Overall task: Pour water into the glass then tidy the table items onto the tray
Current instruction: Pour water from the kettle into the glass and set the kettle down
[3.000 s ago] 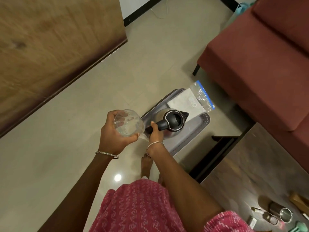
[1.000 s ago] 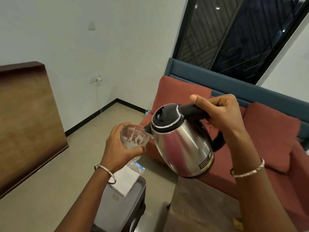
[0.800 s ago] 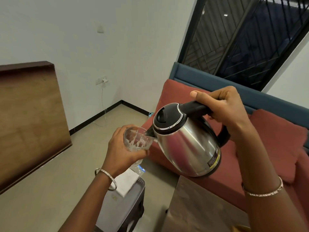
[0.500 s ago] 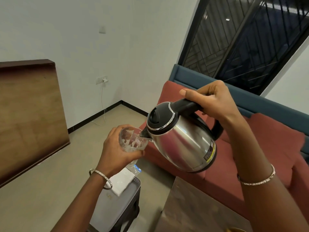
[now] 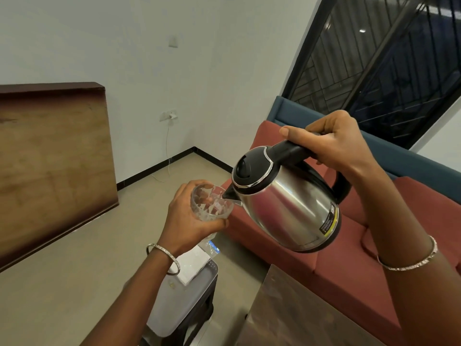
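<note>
While your right hand (image 5: 333, 143) curled its fingers round the handle and tipped the kettle (image 5: 284, 206), spout at the rim, your left hand (image 5: 189, 221) wrapped the glass (image 5: 212, 203) midair above the tray (image 5: 172, 308).

No word, brand or number can be read. The kettle (image 5: 287, 208) carries one label (image 5: 328, 221) low on its steel side, near the base: a black field of pale fine print with a yellow strip along one edge, all too small to make out. Below and left of the kettle, a clear bag (image 5: 212, 247) shows blue printing, blurred. Further below the kettle, a small yellowish mark (image 5: 171, 284) sits on the tray (image 5: 169, 313); whether it is lettering cannot be told.
</note>
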### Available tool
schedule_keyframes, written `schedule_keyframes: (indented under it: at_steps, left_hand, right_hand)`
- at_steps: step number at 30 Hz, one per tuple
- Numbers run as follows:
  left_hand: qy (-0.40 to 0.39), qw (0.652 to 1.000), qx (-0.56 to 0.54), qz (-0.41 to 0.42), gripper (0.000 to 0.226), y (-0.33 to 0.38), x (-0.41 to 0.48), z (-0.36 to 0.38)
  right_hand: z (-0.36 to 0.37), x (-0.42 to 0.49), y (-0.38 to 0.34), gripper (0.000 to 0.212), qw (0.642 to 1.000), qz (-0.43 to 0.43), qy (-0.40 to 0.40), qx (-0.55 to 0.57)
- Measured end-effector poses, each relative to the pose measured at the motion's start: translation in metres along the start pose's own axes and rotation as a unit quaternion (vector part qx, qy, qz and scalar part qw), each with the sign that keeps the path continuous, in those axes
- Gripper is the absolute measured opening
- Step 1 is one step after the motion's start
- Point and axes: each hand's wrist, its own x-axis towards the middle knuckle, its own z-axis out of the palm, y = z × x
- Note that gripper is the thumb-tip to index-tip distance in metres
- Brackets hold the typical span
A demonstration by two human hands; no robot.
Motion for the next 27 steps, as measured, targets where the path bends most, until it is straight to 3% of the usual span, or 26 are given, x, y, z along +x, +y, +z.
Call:
schedule_keyframes:
  at_steps: [27]
  left_hand:
    - [-0.010, 1.000, 0.002, -0.007, 0.076, -0.0026, 0.0059, 0.0012]
  right_hand:
    - [0.0004, 0.0056, -0.0072, 0.042, 1.000, -0.018, -0.001, 0.000]
